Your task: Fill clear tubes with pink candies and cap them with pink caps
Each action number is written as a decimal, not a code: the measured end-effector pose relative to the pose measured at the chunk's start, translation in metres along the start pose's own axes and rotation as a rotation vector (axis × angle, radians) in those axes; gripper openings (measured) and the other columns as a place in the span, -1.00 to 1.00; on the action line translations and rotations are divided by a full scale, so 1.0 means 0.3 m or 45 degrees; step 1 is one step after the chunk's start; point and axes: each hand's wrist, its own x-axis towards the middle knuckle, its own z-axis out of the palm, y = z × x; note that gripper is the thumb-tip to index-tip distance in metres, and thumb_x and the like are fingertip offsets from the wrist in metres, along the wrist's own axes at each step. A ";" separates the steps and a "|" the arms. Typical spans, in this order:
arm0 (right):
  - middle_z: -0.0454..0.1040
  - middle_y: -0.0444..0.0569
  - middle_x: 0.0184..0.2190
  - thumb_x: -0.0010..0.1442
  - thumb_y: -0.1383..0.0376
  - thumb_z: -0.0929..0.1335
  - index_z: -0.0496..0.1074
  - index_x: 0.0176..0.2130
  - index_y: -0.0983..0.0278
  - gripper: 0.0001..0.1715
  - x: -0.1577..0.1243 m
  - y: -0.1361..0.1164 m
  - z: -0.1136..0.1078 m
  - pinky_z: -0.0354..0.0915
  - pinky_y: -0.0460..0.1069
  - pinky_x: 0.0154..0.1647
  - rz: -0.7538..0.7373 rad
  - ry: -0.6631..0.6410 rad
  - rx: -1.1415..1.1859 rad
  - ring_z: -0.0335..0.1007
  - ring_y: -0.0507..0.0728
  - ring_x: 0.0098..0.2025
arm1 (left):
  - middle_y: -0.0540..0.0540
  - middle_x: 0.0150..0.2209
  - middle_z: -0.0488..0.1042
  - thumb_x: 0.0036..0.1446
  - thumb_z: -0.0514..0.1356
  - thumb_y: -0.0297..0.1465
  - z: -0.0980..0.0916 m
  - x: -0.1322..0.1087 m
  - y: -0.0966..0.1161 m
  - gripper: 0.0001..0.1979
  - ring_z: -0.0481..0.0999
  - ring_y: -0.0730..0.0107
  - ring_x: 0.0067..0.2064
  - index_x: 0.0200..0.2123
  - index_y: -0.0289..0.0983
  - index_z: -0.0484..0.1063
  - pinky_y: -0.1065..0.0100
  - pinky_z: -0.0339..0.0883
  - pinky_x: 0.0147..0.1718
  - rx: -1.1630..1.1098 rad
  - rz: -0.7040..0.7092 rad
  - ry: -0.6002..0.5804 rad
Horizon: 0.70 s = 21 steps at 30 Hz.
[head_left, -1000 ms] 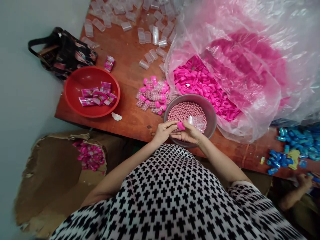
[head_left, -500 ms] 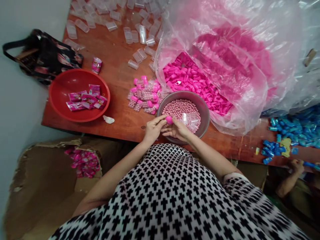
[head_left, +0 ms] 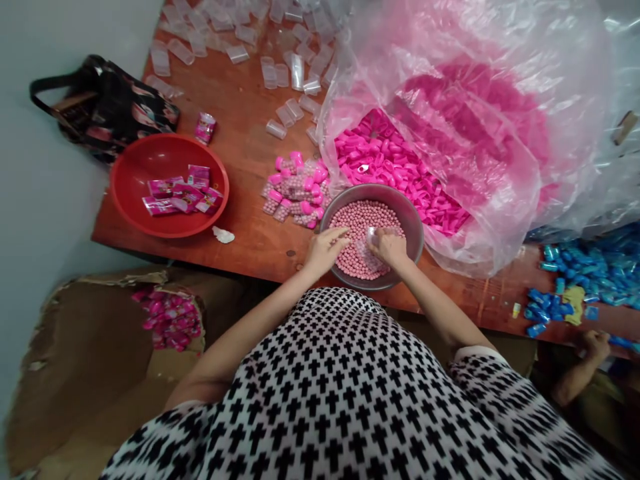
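Note:
A grey bowl (head_left: 419, 235) full of small pink beads (head_left: 364, 213) stands at the table's front edge. My right hand (head_left: 390, 245) is in the bowl, its fingers closed on a small clear plastic container (head_left: 371, 235) among the beads. Over the bowl's left rim, my left hand (head_left: 324, 252) has its fingers apart, and nothing shows between them. Left of the bowl lies a pile of bead-filled containers with pink caps (head_left: 300, 190). Behind it, loose pink caps (head_left: 380, 143) spill from a large clear plastic bag (head_left: 480, 240).
At the left are a red bowl (head_left: 120, 200) with pink packets, one more packet (head_left: 205, 128) and a dark handbag (head_left: 135, 110). Clear containers (head_left: 270, 72) lie at the back. Blue pieces (head_left: 605, 260) and another person's hand (head_left: 595, 343) are at the right. Below stands a cardboard box (head_left: 100, 347).
My hands have moved apart, and the pink cap between them is out of sight. My right hand has gone into the beads and taken hold of a clear container. The view has shifted slightly.

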 end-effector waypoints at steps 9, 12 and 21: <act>0.45 0.00 -0.17 0.13 0.10 0.34 0.33 -0.06 0.27 -0.57 0.039 0.044 -0.009 0.35 0.00 -0.21 -0.614 0.191 0.972 0.39 0.10 -0.21 | -0.10 -0.08 0.55 0.17 0.14 -0.46 0.075 0.017 0.019 -0.76 0.52 0.34 -0.05 -0.10 -0.26 0.51 0.28 0.35 0.01 0.015 -0.003 -0.108; 0.43 0.09 -0.10 0.15 0.21 0.33 0.31 0.00 0.31 -0.57 0.117 0.035 -0.027 0.29 0.08 -0.06 -0.645 0.262 0.622 0.33 0.19 -0.09 | -0.10 -0.09 0.56 0.17 0.14 -0.45 0.044 0.025 0.010 -0.77 0.52 0.35 -0.05 -0.12 -0.25 0.52 0.28 0.35 0.02 0.033 -0.016 -0.064; 0.42 0.25 -0.16 0.27 0.44 0.12 0.40 -0.13 0.45 -0.66 0.280 -0.129 0.023 0.18 0.12 -0.07 -0.914 -0.001 -0.280 0.22 0.26 -0.07 | -0.08 -0.12 0.56 0.14 0.16 -0.37 -0.048 0.031 -0.102 -0.75 0.55 0.32 -0.12 -0.12 -0.24 0.53 0.25 0.43 -0.05 -0.128 -0.225 0.190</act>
